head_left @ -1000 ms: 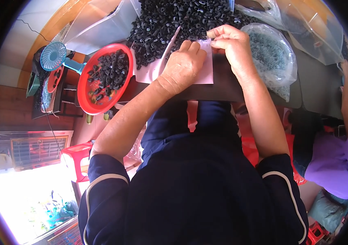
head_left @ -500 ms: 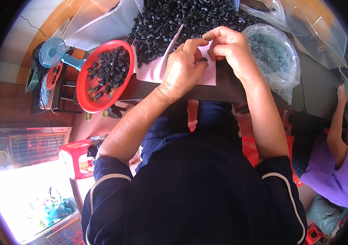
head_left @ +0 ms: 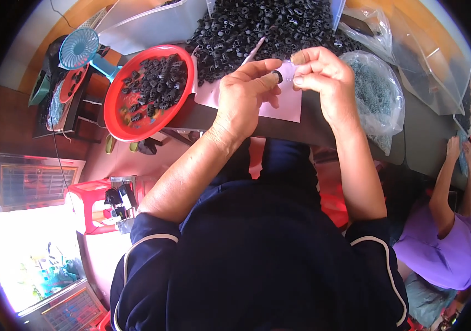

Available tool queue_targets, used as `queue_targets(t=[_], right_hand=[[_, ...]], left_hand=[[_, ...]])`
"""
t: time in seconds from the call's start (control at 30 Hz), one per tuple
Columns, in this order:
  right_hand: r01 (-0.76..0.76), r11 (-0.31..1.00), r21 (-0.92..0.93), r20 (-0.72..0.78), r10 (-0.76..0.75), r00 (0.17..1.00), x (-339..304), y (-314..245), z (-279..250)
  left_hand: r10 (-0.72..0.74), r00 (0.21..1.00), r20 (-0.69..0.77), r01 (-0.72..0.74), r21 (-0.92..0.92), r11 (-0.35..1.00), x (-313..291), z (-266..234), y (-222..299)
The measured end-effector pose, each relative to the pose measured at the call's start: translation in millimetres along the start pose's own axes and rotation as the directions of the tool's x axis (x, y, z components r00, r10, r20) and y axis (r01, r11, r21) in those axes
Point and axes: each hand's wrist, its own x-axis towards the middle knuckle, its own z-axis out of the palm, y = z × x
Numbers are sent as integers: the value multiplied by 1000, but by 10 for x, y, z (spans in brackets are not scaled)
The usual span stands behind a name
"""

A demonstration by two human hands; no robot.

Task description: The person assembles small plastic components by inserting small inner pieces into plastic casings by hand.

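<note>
My left hand [head_left: 241, 94] pinches a small black plastic piece [head_left: 277, 76] between thumb and fingers. My right hand [head_left: 326, 83] is held close by on the right, thumb and fingers drawn together at the tips; whatever they hold is too small to make out. Below both hands lies a pink sheet [head_left: 286, 105] on the dark table. Beyond them spreads a large heap of small black plastic pieces [head_left: 246, 33], some with comb-like teeth. To the left, a red basin [head_left: 112, 113] holds many toothed black pieces [head_left: 163, 83].
A clear plastic bag [head_left: 379, 91] of tiny greenish-grey parts lies right of my right hand. A blue fan [head_left: 79, 48] stands behind the basin. Clear bins [head_left: 147, 27] flank the heap. At far right, a person in a purple top [head_left: 440, 243] works at the table.
My hands have moved slightly apart and nearer to me, showing the black piece in my left fingertips. The whole view has shifted a little.
</note>
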Motion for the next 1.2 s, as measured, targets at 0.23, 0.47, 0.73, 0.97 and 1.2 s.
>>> queue_targets(t=[0.23, 0.47, 0.73, 0.97, 1.2], right_hand=[[190, 982, 5, -120, -188, 975, -157, 25, 311], [275, 948, -160, -111, -294, 949, -176, 7, 362], [364, 891, -272, -18, -383, 924, -259, -38, 411], [444, 828, -342, -30, -481, 876, -376, -49, 462], [726, 369, -580, 251, -767, 590, -441, -7, 459]], left_hand=[[-104, 991, 79, 123, -295, 948, -17, -78, 8], [-142, 988, 56, 152, -221, 963, -140, -152, 30], [-181, 981, 71, 183, -20, 983, -276, -172, 130], [-244, 959, 146, 229, 116, 967, -316, -177, 188], [-244, 962, 123, 253, -65, 965, -393, -162, 126]])
